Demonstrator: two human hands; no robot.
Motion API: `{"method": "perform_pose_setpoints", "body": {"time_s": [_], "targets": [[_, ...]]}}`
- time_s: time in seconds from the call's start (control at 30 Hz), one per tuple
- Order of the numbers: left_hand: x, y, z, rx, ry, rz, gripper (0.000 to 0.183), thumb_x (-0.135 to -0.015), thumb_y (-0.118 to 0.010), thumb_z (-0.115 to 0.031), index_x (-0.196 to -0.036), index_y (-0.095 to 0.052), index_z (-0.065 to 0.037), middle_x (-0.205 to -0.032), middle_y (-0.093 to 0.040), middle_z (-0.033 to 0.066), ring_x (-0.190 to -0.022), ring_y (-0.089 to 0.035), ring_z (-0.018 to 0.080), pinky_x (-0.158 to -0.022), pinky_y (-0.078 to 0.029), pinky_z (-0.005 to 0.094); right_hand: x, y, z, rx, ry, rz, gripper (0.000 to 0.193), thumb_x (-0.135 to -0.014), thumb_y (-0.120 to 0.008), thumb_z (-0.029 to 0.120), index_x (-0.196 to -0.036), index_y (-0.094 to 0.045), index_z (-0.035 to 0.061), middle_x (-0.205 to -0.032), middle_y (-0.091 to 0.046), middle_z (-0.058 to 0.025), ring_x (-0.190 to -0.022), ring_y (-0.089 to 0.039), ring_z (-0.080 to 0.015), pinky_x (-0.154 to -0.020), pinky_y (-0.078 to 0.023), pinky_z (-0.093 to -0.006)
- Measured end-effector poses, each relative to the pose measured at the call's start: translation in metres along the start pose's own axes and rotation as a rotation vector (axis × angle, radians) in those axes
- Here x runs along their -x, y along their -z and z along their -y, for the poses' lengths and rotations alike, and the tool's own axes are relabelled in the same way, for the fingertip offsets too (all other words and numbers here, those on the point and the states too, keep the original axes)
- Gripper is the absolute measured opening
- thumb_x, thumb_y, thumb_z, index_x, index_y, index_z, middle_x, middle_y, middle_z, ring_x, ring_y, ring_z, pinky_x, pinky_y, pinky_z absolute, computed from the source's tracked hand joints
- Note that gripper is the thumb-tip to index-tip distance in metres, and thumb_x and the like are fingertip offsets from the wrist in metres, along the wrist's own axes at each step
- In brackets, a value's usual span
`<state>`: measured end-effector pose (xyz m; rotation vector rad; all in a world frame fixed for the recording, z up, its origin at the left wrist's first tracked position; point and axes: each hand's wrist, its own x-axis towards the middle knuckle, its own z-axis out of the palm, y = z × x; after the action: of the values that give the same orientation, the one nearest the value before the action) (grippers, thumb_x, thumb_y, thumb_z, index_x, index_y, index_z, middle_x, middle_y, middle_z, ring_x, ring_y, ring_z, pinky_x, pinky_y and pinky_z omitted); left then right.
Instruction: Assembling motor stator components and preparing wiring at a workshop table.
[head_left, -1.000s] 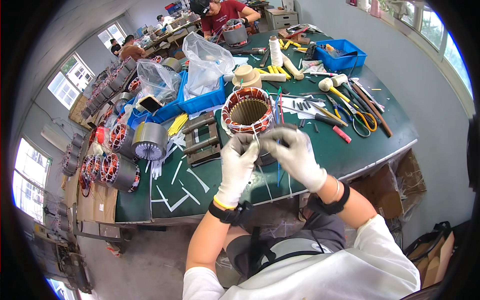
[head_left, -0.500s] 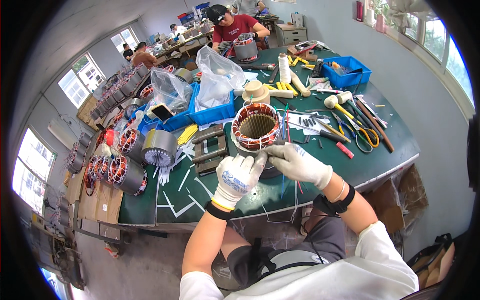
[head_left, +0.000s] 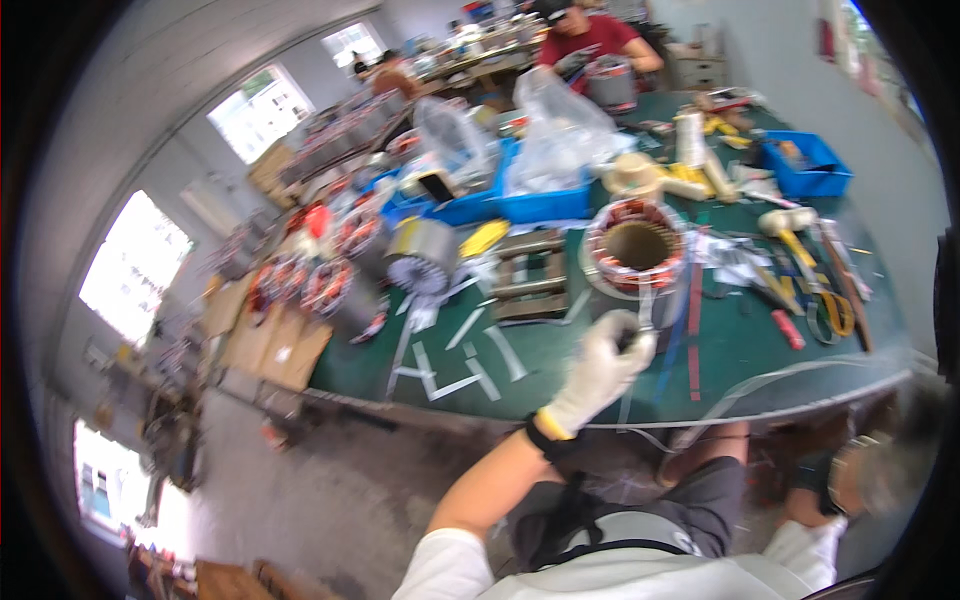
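Right then, the strip (head_left: 645, 318) was a thin pale piece on the green table (head_left: 560, 350), just in front of the round motor part (head_left: 635, 245). Gloved left hand (head_left: 600, 370) pinched it with fingers closed tight. Right hand (head_left: 865, 480) was low and blurry, so its fingers could not be told. Holding the strip straight and gently seemed best.
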<state>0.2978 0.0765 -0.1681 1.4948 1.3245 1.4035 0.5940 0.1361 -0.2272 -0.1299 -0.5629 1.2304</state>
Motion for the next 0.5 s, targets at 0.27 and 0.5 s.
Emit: {"method": "perform_pose_setpoints", "body": {"time_s": [0.27, 0.5], "targets": [[-0.002, 0.004, -0.001, 0.203, 0.132, 0.038, 0.007, -0.092, -0.064, -0.006, -0.092, -0.058, -0.003, -0.076, -0.058, -0.0036, -0.063, -0.051, 0.0013, -0.056, -0.042, 0.0188, 0.035, -0.019, -0.122, -0.079, -0.254, -0.041, 0.057, -0.099, -0.056, 0.025, -0.148, -0.033, 0.0034, -0.145, -0.042, -0.0145, -0.121, -0.052, -0.0131, -0.106, -0.046, -0.0281], [-0.002, -0.003, 0.002, 0.182, 0.143, 0.068, 0.006, -0.092, -0.062, -0.004, -0.093, -0.056, -0.003, -0.075, -0.057, -0.0037, -0.063, -0.051, 0.0018, -0.055, -0.041, 0.0190, 0.044, -0.089, -0.126, 0.016, -0.249, -0.035, 0.054, -0.099, -0.056, 0.024, -0.145, -0.036, 0.0034, -0.142, -0.044, -0.0137, -0.119, -0.053, -0.0134, -0.104, -0.046, -0.0284]]}}
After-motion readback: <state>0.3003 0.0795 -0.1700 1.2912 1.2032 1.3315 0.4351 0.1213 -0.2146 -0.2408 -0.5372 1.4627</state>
